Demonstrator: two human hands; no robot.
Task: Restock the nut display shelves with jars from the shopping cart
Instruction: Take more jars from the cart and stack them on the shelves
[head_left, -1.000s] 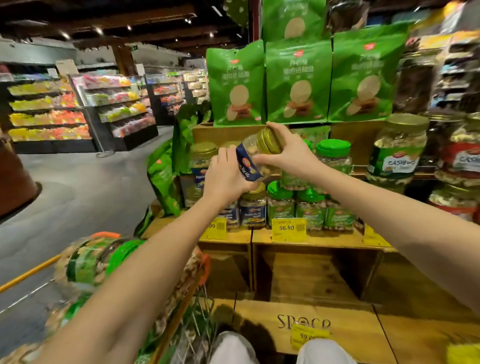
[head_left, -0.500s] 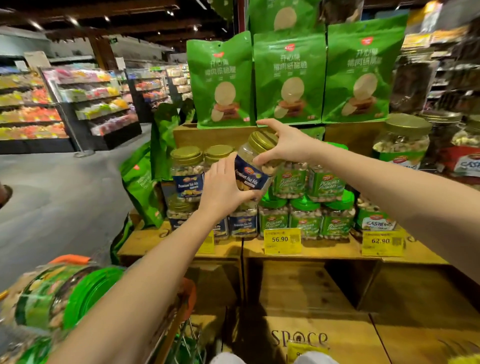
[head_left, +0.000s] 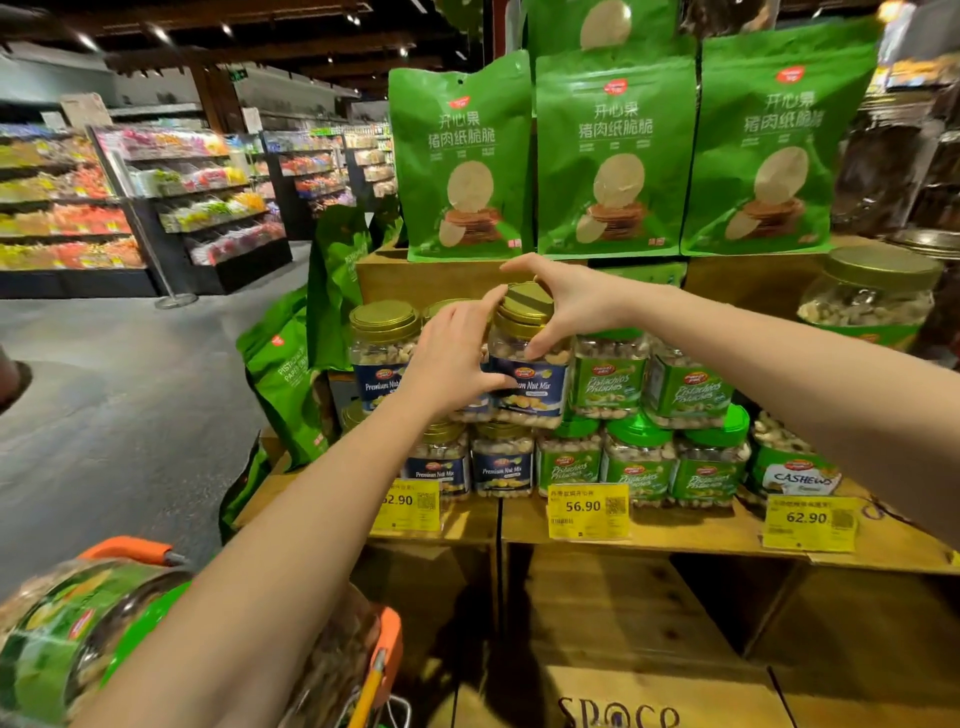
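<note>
head cam | worn on head | faces forward, slightly down | near nut display shelf (head_left: 696, 530) | single view

**Wooden shelf, jars in a row**

The wooden shelf (head_left: 675, 532) in front of me carries a row of jars on its boards. Blue-labelled Premium Nut Mix jars (head_left: 501, 465) stand at the left, green-lidded pistachio jars (head_left: 639, 467) in the middle and a cashew jar (head_left: 795, 470) at the right. More jars are stacked on these. Yellow price tags (head_left: 587, 512) sit along its front edge.

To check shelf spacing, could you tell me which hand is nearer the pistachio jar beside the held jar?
Right. The right hand grips the nut mix jar at its lid, beside the pistachio jar; the left hand holds the nut mix jar's far side.
</note>
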